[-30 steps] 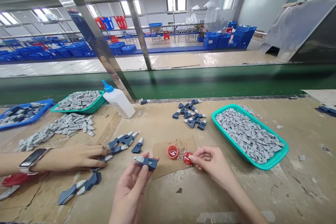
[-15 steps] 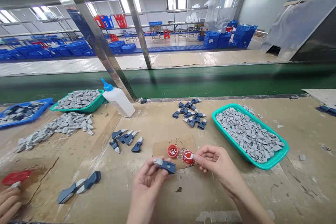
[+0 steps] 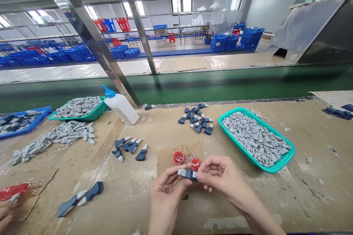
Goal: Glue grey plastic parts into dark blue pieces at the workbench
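My left hand is closed on a dark blue plastic part with a grey piece on its left end. Pinched in the fingers of my right hand is a small light grey plastic piece, held against the blue part's right end. Just behind the hands, two small red caps of shiny liquid rest on a cardboard scrap; my fingers partly cover the nearer scrap edge. Blue parts with grey tips lie to the left, and more blue parts lie farther back.
A green basket of grey pieces stands at right. A white bottle with a blue nozzle, another green basket and a blue tray are at left. Another person's hand is at the lower left edge. A green conveyor belt runs behind.
My right hand has brought the grey piece from the right red cap to the blue part. My left hand has moved right and turned the blue part. The view has shifted slightly.
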A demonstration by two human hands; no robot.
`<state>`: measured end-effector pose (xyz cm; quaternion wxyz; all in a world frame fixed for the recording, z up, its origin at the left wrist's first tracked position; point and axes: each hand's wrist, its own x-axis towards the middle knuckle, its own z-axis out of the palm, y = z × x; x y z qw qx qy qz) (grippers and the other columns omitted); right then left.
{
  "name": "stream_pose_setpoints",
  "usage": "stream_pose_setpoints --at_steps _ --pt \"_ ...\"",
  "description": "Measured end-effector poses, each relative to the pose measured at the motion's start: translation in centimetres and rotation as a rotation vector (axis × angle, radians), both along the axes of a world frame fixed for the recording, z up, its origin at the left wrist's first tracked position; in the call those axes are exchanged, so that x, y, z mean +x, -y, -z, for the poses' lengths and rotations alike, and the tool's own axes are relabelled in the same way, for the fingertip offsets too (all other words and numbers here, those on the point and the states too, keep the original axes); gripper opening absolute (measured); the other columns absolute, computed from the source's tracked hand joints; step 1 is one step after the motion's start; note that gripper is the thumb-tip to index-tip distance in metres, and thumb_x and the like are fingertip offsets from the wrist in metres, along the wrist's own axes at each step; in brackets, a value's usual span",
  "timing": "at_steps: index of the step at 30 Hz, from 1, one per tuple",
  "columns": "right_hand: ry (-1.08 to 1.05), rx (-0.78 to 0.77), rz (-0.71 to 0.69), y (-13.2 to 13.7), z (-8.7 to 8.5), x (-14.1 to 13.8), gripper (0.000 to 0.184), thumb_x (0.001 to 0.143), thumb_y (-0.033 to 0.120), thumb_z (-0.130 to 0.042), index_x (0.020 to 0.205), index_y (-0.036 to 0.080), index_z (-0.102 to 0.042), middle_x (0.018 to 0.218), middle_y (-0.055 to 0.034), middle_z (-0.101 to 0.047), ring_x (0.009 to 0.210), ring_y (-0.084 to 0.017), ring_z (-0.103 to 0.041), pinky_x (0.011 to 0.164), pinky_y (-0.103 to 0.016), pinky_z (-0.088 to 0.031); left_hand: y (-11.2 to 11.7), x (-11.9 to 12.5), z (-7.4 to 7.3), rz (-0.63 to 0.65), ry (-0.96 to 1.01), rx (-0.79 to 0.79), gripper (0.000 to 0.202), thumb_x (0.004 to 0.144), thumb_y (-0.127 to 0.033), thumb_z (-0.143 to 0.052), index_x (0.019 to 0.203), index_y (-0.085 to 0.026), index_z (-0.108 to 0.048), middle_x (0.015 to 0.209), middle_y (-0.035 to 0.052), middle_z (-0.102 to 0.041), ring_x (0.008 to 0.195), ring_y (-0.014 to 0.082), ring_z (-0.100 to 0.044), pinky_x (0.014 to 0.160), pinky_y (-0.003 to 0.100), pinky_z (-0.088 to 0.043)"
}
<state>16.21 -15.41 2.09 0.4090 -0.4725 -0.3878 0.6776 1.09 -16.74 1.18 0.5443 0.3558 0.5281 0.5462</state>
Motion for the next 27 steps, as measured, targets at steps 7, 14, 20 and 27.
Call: stream_pose_setpoints --at_steps 7,14,20,27 --pt "0.027 0.024 -0.173 0.2 0.5 1.3 0.031 0.071 0.037 -0.072 0.085 0.020 -0.050 0.062 0.0040 -0.058 0.056 -0.010 -0.052 0.046 -0.018 -0.041 0.0 0.2 0.6 0.128 0.008 0.006 0.024 0.053 -0.020 -0.083 0.076 -0.021 -0.077 0.087 0.0085 -0.075 0.085 0.0293 -0.070 0.077 0.034 -0.058" --pt "0.122 0.086 -0.087 0.2 0.1 1.0 0.026 0.072 0.038 -0.071 0.075 0.016 -0.057 0.075 -0.0025 -0.063 0.065 -0.013 -0.055 0.046 -0.017 -0.040 -0.3 1.5 -0.2 0.110 0.101 -0.059 0.043 0.050 -0.020 -0.084 0.092 -0.018 -0.075 0.096 0.0108 -0.073 0.091 0.0299 -0.069 0.081 0.034 -0.057" --pt "0.306 0.230 -0.059 -0.8 -0.6 3.4 0.033 0.087 0.047 -0.049 0.087 0.019 -0.067 0.082 -0.0042 -0.068 0.075 -0.017 -0.061 0.062 -0.024 -0.046 -1.4 0.5 -0.1 0.045 0.032 -0.036 0.052 0.061 -0.030 -0.079 0.109 -0.015 -0.067 0.104 0.0115 -0.071 0.106 0.0289 -0.063 0.093 0.035 -0.051" --pt "1.357 0.194 0.335 -5.2 0.1 12.9 0.026 0.084 0.026 -0.051 0.103 0.025 -0.069 0.097 -0.0057 -0.070 0.092 -0.027 -0.061 0.070 -0.033 -0.042 -4.5 -7.1 1.9 -0.213 -0.146 0.080 0.059 0.068 -0.039 -0.073 0.123 -0.025 -0.057 0.118 0.0052 -0.064 0.120 0.0263 -0.052 0.108 0.041 -0.034"
